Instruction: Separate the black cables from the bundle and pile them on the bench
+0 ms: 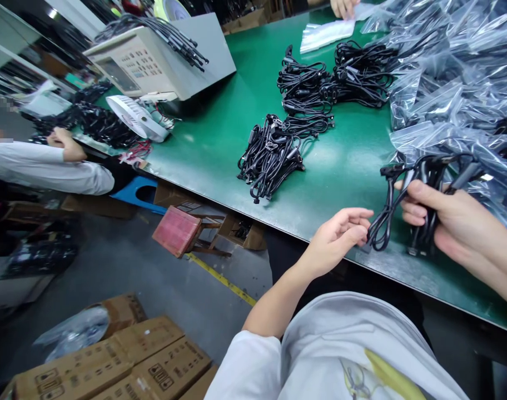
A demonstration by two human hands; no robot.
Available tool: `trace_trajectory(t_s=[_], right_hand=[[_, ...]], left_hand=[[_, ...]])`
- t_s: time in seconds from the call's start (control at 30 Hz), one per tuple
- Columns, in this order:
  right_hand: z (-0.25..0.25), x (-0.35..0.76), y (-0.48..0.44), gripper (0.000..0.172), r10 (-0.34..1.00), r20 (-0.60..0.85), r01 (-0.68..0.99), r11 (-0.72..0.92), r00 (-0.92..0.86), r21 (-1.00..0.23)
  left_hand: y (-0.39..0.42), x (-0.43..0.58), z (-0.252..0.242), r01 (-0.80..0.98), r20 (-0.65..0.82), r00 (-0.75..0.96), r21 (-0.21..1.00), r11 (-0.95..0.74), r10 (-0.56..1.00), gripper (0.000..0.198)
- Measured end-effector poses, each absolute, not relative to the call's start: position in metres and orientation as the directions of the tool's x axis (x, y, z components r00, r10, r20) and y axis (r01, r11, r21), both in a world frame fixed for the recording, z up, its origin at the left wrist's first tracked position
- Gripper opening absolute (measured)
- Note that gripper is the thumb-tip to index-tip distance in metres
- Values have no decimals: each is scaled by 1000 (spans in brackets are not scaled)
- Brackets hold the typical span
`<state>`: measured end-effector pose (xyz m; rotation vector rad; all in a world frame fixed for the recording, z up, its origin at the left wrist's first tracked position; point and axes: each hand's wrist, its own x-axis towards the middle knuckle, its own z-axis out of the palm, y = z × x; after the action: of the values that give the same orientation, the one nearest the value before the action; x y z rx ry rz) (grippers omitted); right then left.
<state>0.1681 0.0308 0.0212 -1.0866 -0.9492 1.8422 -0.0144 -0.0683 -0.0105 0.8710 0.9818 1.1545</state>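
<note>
My right hand is closed round a bundle of black cables above the near edge of the green table. My left hand pinches a hanging loop of that same bundle at its lower left end. Two heaps of loose black cables lie farther out on the mat, one heap near the middle and another heap behind it.
A pile of clear bags with cables fills the right side. A beige machine and a small white fan stand at the far left. Another person's arm rests left; someone's hand is at the far edge. Cardboard boxes and a stool sit on the floor.
</note>
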Motion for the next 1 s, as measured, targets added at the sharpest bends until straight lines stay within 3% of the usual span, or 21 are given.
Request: trace_trajectory(t_s=[0.1,0.3,0.47,0.63,0.8,1.0], right_hand=[[26,174,41,34,919,-277,-306,-359,-280,-882],[29,174,40,33,929,-264,-290,-336,-260,-896],[32,172,38,38,949,-227,-264,-282,-219,-922],[27,170,37,40,935,-298,-263,-341,-193,-903],[22,168,37,43,919,-364,-296,-394,-155,-870],[20,169,36,43,919,-368,-320,-395,-143,-861]], left_hand=[[-75,-14,-7,-378,-219,216,880,289,951,56],[-77,-8,-3,-335,-235,114,906,260,965,44],[-75,-9,-4,-351,-240,150,894,279,959,47],[-69,-11,1,-474,-306,236,792,385,922,39],[-65,-8,3,-671,-338,301,590,450,892,20],[-63,-6,3,-741,-380,357,442,506,853,10]])
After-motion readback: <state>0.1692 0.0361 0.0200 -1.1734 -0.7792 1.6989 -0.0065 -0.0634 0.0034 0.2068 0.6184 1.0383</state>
